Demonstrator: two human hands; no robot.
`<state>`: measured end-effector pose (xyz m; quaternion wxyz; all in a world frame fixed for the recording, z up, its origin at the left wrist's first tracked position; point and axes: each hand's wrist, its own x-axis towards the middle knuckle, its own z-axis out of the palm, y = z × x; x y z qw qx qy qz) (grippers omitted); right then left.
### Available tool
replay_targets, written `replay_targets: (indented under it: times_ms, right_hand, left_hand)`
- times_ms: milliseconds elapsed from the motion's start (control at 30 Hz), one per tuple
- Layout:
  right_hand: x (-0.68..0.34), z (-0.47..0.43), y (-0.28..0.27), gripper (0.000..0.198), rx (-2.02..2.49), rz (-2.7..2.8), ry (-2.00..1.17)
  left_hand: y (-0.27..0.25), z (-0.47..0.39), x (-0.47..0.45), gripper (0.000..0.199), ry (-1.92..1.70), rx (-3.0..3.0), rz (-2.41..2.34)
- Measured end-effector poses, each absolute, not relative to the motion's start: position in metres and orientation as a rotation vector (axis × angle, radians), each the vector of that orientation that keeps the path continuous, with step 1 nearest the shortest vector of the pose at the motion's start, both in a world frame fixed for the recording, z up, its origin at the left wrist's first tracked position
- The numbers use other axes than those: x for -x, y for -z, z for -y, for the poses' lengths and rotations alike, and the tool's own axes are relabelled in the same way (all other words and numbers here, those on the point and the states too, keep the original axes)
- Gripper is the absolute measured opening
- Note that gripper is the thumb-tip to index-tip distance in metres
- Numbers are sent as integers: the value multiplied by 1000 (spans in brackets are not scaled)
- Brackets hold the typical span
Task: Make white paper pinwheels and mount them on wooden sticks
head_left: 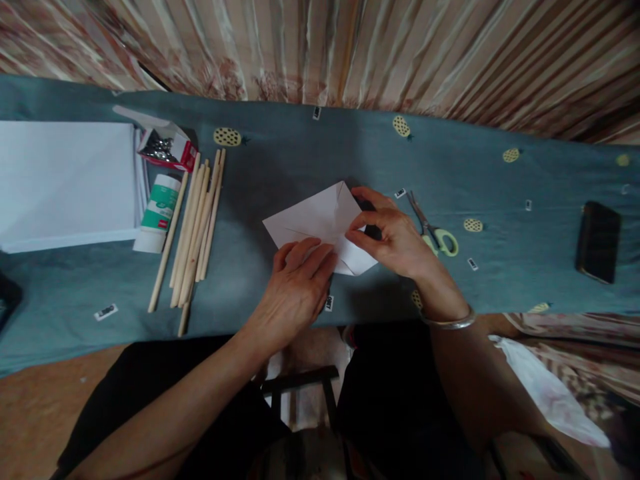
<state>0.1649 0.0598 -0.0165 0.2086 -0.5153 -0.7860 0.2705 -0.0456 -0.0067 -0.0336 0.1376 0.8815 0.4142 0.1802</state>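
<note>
A white sheet of paper [315,217] with folds and crease lines lies on the cloth in front of me. My left hand [300,277] rests on its lower edge, fingers stretched out and pressing it down. At the paper's right side, my right hand [387,230] has thumb and index finger brought together on a folded flap, the other fingers curled behind the edge. Just right of that hand are scissors with pale green handles [440,241], partly hidden by it.
Several wooden sticks [193,233] lie to the left, beside a green and white glue stick [159,212]. An opened red box of metal pins or clips [165,148] and a stack of white paper [65,183] are farther left. A black phone [599,241] lies far right. Pleated curtain [320,53] borders the back.
</note>
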Motion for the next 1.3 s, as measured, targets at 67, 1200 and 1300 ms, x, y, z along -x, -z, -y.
replay_targets:
  times_ms: [67, 1200, 1300]
  right_hand:
    - [-166, -60, 17, 7, 1432, 2181, -762]
    - [-160, -60, 18, 7, 1432, 2209, -690]
    - [-159, -59, 19, 6, 1431, 2209, -677]
  left_hand:
    - [34, 6, 46, 34, -533, -2556, -1192]
    - [33, 5, 46, 36, -528, -2555, -1196]
    - [32, 5, 46, 35, -526, -2562, -1200]
